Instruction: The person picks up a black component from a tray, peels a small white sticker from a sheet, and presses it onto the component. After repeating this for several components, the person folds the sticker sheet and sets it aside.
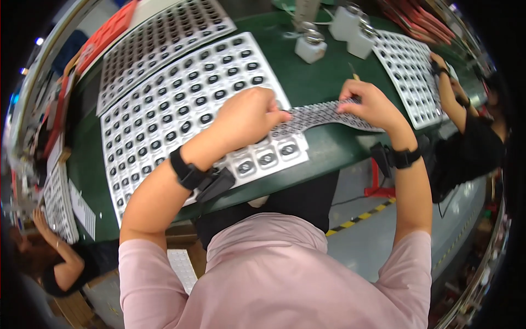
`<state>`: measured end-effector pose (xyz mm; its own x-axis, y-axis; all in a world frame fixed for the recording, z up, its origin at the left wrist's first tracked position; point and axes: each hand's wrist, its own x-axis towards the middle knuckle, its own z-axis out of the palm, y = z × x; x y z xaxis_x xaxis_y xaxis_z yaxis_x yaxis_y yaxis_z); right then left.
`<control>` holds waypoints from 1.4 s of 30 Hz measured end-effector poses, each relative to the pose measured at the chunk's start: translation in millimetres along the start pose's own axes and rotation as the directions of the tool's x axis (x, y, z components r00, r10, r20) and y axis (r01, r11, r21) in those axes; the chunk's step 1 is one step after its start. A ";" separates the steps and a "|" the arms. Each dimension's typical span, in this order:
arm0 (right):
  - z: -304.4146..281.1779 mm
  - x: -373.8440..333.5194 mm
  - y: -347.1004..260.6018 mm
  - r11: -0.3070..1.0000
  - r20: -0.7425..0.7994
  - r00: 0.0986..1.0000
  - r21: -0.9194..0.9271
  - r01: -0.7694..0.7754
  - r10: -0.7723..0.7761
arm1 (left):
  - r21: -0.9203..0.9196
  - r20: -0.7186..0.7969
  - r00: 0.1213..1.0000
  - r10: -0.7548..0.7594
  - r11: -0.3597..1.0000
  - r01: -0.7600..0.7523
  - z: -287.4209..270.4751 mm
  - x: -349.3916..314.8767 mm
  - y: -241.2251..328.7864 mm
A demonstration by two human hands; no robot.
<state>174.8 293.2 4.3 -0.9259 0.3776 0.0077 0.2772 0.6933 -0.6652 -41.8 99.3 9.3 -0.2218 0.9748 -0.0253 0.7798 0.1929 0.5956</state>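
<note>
A flexible strip (323, 115) with rows of small grey-and-white patterned pieces, like a sheet of stickers, stretches between my hands above the green table. My left hand (255, 115) pinches its left end, over the near right part of a white tray (298, 160). With closed fingers, my right hand (370, 104) grips the strip farther right, and its free end hangs curved below that wrist. A thin yellow tool tip (355, 75) shows just beyond my right fingers; I cannot tell whether they hold it. Round black parts (245, 166) with light marks sit in the tray's pockets.
Another tray (164, 41) of dark parts lies behind at the left. White bottles with metal tops (310, 46) stand at the back. A co-worker's hand (438, 63) is by a tray (408, 82) at the right; another person's hand (41, 219) is at the far left.
</note>
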 end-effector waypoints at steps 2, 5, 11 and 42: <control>-0.7 -4.0 0.0 1.000 -0.008 1.000 -0.014 0.015 -0.015 | -0.019 0.018 1.000 0.025 1.000 -0.025 4.2 1.7 1.7; 0.3 -5.8 -10.2 0.999 0.009 1.000 0.015 -0.030 0.030 | -0.036 -0.001 0.999 0.048 0.998 -0.048 2.4 -4.8 2.5; 6.4 0.7 -28.3 0.998 0.025 0.999 0.050 -0.041 0.039 | -0.031 -0.027 0.999 0.021 0.999 -0.022 -5.3 -29.3 -5.1; 94.7 32.0 -131.5 0.942 -0.224 0.916 -0.119 0.314 -0.334 | -0.720 -0.256 0.931 -0.261 0.694 -0.004 3.4 -114.3 -47.2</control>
<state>84.5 156.0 21.4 -0.8828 0.2520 0.3965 0.0005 0.8445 -0.5355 -51.3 -20.9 -18.7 -0.5598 0.8282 0.0267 0.1206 0.0496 0.9915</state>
